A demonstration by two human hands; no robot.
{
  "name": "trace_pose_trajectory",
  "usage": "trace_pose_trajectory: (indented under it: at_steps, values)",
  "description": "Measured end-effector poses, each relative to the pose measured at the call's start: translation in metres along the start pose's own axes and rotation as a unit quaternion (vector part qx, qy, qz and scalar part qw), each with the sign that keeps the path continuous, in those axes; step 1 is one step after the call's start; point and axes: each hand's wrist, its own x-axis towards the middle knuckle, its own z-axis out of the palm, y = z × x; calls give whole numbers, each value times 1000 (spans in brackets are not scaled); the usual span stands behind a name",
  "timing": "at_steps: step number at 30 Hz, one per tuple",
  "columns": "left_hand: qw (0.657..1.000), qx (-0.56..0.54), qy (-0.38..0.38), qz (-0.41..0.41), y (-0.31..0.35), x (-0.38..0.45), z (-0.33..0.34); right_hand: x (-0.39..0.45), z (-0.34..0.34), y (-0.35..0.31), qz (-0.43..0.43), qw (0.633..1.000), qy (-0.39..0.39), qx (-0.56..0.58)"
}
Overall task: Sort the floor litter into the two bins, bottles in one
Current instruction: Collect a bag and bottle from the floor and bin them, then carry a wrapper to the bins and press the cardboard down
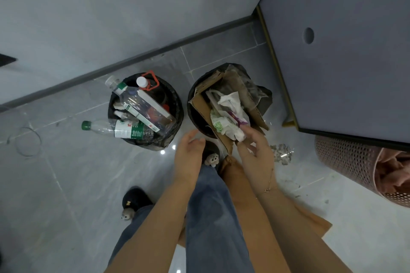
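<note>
two black bins are standing side by side on the grey tiled floor (66, 173) near the wall. the left bin (177, 104) is brimming with plastic bottles (124, 129), one green-capped bottle lying across its rim and sticking out to the left. the right bin (195, 115) is holding a folded cardboard box (202, 108) stuffed with crumpled white wrappers (228, 115). the person's left hand (188, 155) is hovering released, fingers relaxed, between the bins and holding nothing. the right hand (255, 148) is reaching over the right bin, fingertips loosely touching the wrappers' edge, not plainly grasping. a crushed clear plastic scrap (281, 153) is lying on the floor just right of that hand. a pink perforated basket (346, 162) is sitting farther right.
</note>
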Motion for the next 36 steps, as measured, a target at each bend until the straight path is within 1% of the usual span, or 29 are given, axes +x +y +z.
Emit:
trace_pose_trajectory:
  at_steps: [2, 5, 8, 11, 17, 19, 21, 25, 28, 29, 31, 33, 34, 36]
  values:
    - [1000, -9, -2, 20, 14, -15, -16, -8, 1, -17, -15, 1000, -6, -2]
    - [998, -36, -14, 51, 35, -44, -48, -28, 11, -50, -5, 999, -30, 20]
    - [995, -54, -18, 76, 50, -79, -93, -57, 28, -89, -8, 996, -87, 17]
    - [992, -85, 6, 89, 62, -128, -154, -106, 54, -136, -22, 987, -160, 8]
    - [983, -135, 69, 107, 68, -230, -263, -211, 100, -206, -43, 967, -250, 29]
    - [975, -165, 97, 113, 66, -266, -301, -250, 117, -232, -62, 954, -293, 25]
    - [966, -199, 123, 114, 65, -296, -325, -279, 126, -255, -82, 939, -334, 15]
    - [940, -266, 170, 129, 61, -347, -360, -326, 134, -300, -128, 896, -423, -33]
    - [898, -333, 235, 164, 55, -386, -372, -355, 136, -329, -158, 845, -506, -75]
    - [891, -343, 244, 170, 56, -394, -370, -358, 135, -336, -159, 834, -521, -85]
    - [862, -385, 282, 172, 45, -421, -366, -380, 136, -349, -167, 795, -570, -123]
    - [839, -417, 305, 170, 35, -439, -359, -400, 136, -355, -172, 764, -602, -156]
    - [820, -441, 324, 169, 28, -450, -356, -414, 136, -357, -177, 740, -624, -175]
    - [795, -466, 351, 167, 18, -464, -353, -431, 137, -355, -184, 715, -645, -197]
